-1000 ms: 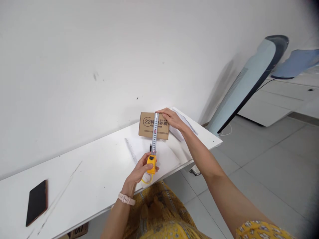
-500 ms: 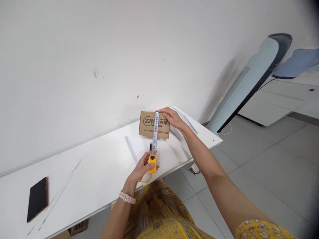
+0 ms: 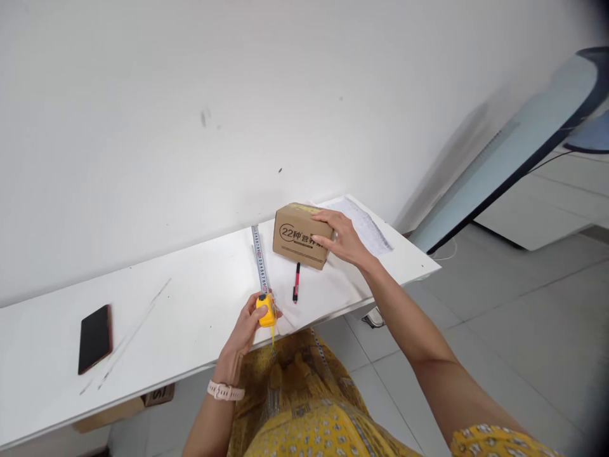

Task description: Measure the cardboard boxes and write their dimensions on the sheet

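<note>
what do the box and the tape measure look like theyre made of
Box: plain brown cardboard, matte, with dark printing on its side and folded edges.
Tape measure: a yellow case, probably glossy plastic; its blade is thin, pale and printed with numbers, likely coated metal, though the picture cannot settle that.

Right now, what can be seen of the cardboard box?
The cardboard box is small, brown, plain-looking corrugated card, closed, with dark print on its near face: a circled 22 and characters. It sits on the white table near the far right corner, turned at an angle. The right hand lies on its right end, fingers over the print. A red and black pen lies just before it.
</note>
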`<state>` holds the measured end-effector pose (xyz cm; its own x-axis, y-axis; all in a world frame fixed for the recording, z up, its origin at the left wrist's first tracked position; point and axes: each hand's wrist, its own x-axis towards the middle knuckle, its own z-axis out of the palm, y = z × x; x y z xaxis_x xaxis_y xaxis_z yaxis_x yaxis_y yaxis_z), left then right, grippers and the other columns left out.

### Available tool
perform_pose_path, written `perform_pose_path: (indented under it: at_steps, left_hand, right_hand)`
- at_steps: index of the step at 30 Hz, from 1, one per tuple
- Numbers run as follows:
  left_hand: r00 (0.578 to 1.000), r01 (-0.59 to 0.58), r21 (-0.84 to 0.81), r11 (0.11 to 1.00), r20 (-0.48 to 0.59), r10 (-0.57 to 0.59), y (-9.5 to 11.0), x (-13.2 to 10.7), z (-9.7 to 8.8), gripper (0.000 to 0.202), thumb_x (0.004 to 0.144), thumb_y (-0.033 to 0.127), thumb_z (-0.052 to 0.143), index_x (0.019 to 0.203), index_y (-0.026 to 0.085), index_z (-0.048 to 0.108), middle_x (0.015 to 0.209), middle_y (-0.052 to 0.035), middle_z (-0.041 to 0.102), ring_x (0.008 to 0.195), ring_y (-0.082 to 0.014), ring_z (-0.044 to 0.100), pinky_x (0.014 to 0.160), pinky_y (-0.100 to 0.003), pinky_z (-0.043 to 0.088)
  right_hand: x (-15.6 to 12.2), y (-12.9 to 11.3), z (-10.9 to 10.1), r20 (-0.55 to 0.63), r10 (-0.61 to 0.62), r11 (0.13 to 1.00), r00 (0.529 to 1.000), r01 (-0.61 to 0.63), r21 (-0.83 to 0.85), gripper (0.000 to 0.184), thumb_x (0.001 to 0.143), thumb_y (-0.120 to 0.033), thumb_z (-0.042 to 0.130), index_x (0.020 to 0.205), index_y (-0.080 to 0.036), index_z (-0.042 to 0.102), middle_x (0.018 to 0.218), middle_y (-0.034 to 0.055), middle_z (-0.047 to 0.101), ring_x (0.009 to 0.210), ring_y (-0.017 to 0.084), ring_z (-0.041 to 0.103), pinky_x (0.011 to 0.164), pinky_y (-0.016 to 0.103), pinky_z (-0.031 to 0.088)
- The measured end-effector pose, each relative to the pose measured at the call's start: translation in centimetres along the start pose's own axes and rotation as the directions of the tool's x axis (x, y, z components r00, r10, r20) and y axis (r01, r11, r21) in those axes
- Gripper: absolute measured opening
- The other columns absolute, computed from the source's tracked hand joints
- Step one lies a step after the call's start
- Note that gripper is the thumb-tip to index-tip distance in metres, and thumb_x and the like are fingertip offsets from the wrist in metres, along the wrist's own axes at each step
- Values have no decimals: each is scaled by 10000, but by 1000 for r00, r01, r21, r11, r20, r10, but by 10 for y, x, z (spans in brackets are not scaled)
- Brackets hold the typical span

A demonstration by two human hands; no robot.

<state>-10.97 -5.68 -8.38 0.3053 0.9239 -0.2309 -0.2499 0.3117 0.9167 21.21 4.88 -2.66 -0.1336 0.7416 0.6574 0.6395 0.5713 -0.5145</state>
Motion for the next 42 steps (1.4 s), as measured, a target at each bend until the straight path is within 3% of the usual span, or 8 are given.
perform_pose_path:
  at_steps: [14,18,23,26,29,35,39,42]
  left_hand:
    - [986,50,67,997,-164,-39,6,-20,-1,502,709,435,822,1091,184,615,1105,-64,676,819,-190,694,830,-379,570]
    - [940,47,282,958,-337,53,16,-29,-17,514,685,481,801,1052,175,612,998,-59,683,817,-213,677,764,-365,548]
    - [855,269,827,494,-441,272,39,-16,-13,425,754,445,712,1077,192,601,934,-84,687,888,-292,656,788,-413,508]
    - [849,383,911,150,-412,332,46,2,0,411,792,379,652,1130,160,574,1081,-173,669,1072,-379,606,796,-460,510]
    - [868,387,922,0,-364,337,43,18,6,463,805,318,624,1214,117,540,1173,-221,637,1171,-404,546,796,-483,530]
    - [858,276,961,-6,-243,452,24,25,-3,624,830,235,624,1407,71,449,1405,-275,536,1324,-448,460,1021,-604,444]
    - [777,-155,985,69,79,624,-4,6,10,468,904,261,579,1348,117,543,1491,-214,501,1438,-391,379,1196,-590,267]
    - [777,-456,887,74,356,520,-29,-5,26,442,932,335,568,1344,173,575,1462,-162,561,1436,-345,420,1211,-573,273]
  right_hand:
    - [11,-7,56,43,-127,928,991,134,-349,312,994,-229,421,1206,-269,646,1301,94,656,1260,317,506,1073,540,328]
    - [-14,-25,72,353,-159,872,922,299,-387,404,967,-76,379,1189,-225,683,949,119,706,942,273,584,836,416,375]
    - [-40,-37,91,681,-117,786,723,487,-382,312,898,-7,475,1020,-142,728,899,157,725,883,291,595,772,395,338]
    - [-41,-39,93,730,-123,743,672,550,-382,268,879,7,498,885,-129,729,891,169,736,875,285,612,769,389,344]
    - [-40,-36,86,735,-162,726,659,584,-363,256,879,11,505,883,-131,717,879,155,736,852,267,619,766,377,346]
    - [-56,-28,61,613,-199,818,765,474,-326,224,916,-67,470,818,-172,642,790,112,687,746,225,588,695,351,355]
    - [-80,-33,50,241,-61,970,969,114,-213,92,895,-237,509,823,-222,564,730,57,638,649,199,559,636,336,390]
    - [-96,-46,56,-52,224,973,973,-221,66,75,891,-317,519,898,-246,500,721,13,604,603,179,537,617,329,430]
